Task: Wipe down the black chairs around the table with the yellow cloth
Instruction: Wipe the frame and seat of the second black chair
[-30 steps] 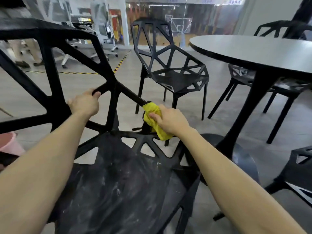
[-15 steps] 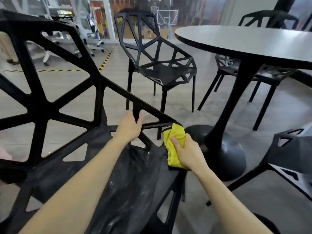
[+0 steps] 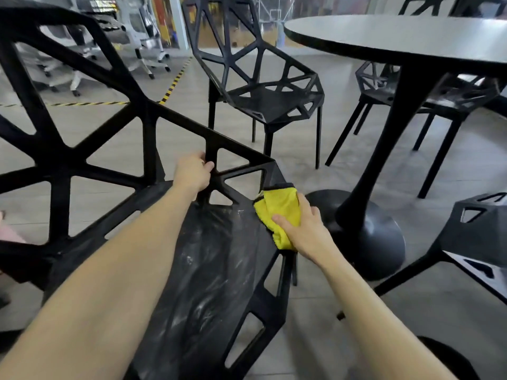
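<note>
Grey tiled floor (image 3: 356, 311) surrounds the smeared black chair (image 3: 208, 270).

A single head-worn camera looks forward and down, close over the nearest black chair (image 3: 208, 270), with the table (image 3: 411, 39) apparently farther off beyond the right grip (image 3: 304, 229).

Grey tiled floor (image 3: 343, 319) carries the black chairs (image 3: 263, 100), the round table's pedestal base (image 3: 367, 237), and yellow-black tape (image 3: 170, 89).
</note>
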The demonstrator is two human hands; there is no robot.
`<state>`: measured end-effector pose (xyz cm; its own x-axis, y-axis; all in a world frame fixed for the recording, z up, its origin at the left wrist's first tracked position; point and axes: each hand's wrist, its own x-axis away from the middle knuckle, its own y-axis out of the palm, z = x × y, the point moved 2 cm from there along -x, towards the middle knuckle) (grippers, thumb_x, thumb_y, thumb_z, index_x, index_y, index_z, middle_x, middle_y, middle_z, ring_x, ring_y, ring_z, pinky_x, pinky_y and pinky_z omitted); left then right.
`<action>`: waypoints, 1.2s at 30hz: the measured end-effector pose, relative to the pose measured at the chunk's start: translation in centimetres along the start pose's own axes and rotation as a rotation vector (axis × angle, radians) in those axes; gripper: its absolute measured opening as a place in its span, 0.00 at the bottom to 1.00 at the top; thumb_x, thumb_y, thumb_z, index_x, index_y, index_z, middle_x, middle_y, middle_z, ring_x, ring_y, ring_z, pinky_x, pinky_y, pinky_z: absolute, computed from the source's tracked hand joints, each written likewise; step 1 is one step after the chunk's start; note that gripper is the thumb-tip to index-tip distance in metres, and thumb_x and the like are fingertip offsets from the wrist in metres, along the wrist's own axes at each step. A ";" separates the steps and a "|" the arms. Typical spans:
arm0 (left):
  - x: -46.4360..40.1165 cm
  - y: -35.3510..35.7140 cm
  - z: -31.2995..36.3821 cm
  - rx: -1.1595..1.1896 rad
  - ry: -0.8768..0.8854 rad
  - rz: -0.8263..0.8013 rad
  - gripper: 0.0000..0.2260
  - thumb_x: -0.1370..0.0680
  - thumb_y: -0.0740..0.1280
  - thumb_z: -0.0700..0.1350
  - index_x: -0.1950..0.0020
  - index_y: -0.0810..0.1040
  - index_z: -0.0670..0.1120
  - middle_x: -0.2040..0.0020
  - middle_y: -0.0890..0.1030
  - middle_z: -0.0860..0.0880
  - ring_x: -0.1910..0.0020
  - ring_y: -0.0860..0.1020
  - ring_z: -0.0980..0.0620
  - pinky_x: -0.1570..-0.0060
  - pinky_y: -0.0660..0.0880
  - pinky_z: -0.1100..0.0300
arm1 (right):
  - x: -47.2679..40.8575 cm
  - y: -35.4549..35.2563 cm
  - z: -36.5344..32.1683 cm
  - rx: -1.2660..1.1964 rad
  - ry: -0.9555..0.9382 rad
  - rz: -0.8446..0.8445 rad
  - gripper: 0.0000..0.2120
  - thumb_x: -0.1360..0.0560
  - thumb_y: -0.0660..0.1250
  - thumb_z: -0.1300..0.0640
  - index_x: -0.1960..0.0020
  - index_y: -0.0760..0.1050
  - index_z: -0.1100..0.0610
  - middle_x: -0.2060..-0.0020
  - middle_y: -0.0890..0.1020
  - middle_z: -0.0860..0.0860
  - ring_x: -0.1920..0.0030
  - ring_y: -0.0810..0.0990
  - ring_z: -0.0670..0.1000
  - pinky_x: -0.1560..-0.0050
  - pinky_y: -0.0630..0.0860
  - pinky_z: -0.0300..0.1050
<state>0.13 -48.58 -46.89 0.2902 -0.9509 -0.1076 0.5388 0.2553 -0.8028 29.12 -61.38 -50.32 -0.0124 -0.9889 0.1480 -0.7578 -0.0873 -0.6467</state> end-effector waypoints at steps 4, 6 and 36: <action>1.0 -0.3 0.2 -0.006 0.010 -0.005 0.07 0.14 0.66 0.50 0.40 0.78 0.47 0.42 0.85 0.42 0.40 0.81 0.37 0.46 0.73 0.50 | -0.5 0.6 0.1 -0.036 0.071 0.052 0.44 0.22 0.69 0.33 0.17 0.56 0.54 0.27 0.68 0.60 0.28 0.71 0.66 0.30 0.70 0.58; 1.8 -0.3 0.4 -0.010 0.021 -0.012 0.10 0.15 0.67 0.51 0.37 0.80 0.47 0.43 0.86 0.43 0.40 0.81 0.38 0.42 0.77 0.47 | -2.3 0.7 -1.1 0.023 0.066 0.118 0.36 0.20 0.65 0.33 0.27 0.66 0.61 0.32 0.75 0.63 0.32 0.75 0.67 0.36 0.72 0.58; 9.2 -20.3 -11.4 -0.781 0.335 0.141 0.21 0.19 0.68 0.50 0.26 0.78 0.51 0.30 0.79 0.49 0.27 0.75 0.44 0.23 0.65 0.46 | -4.5 7.3 -20.1 0.453 -0.911 -0.003 0.17 0.19 0.59 0.49 0.32 0.72 0.40 0.49 0.85 0.50 0.51 0.83 0.58 0.51 0.78 0.55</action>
<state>-17.19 -64.49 -38.31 -0.0013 -0.9523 -0.3052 -0.2185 0.2981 -0.9292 10.54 -55.20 -40.64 0.6338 -0.6877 -0.3539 -0.4362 0.0600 -0.8978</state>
